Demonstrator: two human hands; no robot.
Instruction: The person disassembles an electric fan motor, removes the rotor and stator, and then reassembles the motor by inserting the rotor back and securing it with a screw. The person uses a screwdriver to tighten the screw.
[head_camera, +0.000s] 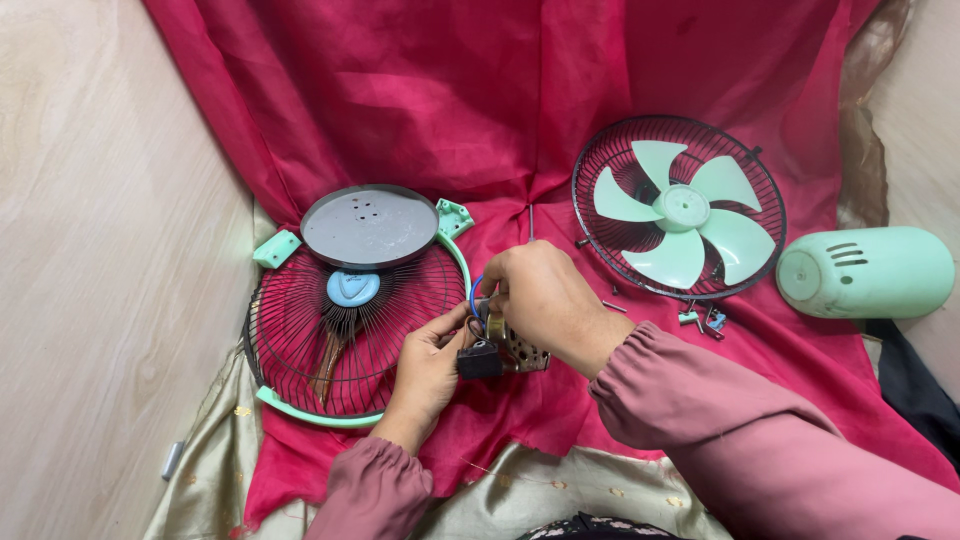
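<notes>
Head view. Your left hand and right hand meet just below frame centre, over the crimson cloth that covers the work surface. Between them sits a small fan motor unit of perforated bare metal with a black block at its near end and blue and dark wires rising from it. Your left hand pinches the black block between thumb and fingertips, a narrow grip. Your right hand curls closed from above onto the wire end at the top of the unit; its fingertips are hidden under the knuckles, so the exact contact cannot be told.

At 9 o'clock of the hands, touching the left fingers' side, lies a round black wire fan guard with a mint-green rim and a blue centre cap. A dark grey round plate rests on its far edge, at 11 o'clock.

At 2 o'clock, well apart, a second black wire guard holds a mint-green five-blade fan propeller. At 3 o'clock lies a mint-green plastic motor housing on its side. Small loose screws and clips lie near the right wrist.
</notes>
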